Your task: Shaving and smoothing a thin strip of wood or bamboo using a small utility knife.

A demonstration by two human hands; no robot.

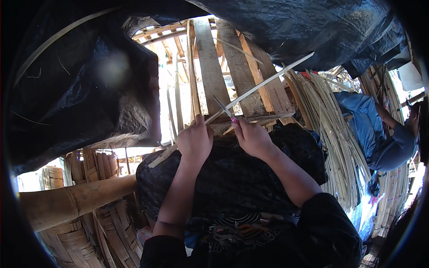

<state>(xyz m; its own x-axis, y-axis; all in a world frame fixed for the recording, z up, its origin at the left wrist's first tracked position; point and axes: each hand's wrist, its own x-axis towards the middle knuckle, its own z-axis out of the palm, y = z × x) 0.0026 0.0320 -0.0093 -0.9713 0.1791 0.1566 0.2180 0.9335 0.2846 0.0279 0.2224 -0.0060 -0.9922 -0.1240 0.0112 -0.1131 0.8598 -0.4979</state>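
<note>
A long, pale bamboo strip (268, 81) runs slantwise across my lap, from the lower left up to the far right. My left hand (195, 138) is closed around it, and a short end juts out below that fist. In my right hand (254, 137) is a knife (221, 104) with a pink handle, gripped with the fingers wrapped round. Its blade points up and to the left and crosses the strip just ahead of my left hand. Whether the edge bites into the strip, I cannot tell. Dark patterned cloth (232, 169) covers my legs beneath both hands.
Wooden planks (208, 67) stand ahead of me. Black plastic sheets (89, 85) hang at left and overhead. A thick bamboo pole (80, 201) lies at left above woven bamboo panels (76, 243). Bundled bamboo strips (335, 143) lean at right, beside another person (395, 143) sitting.
</note>
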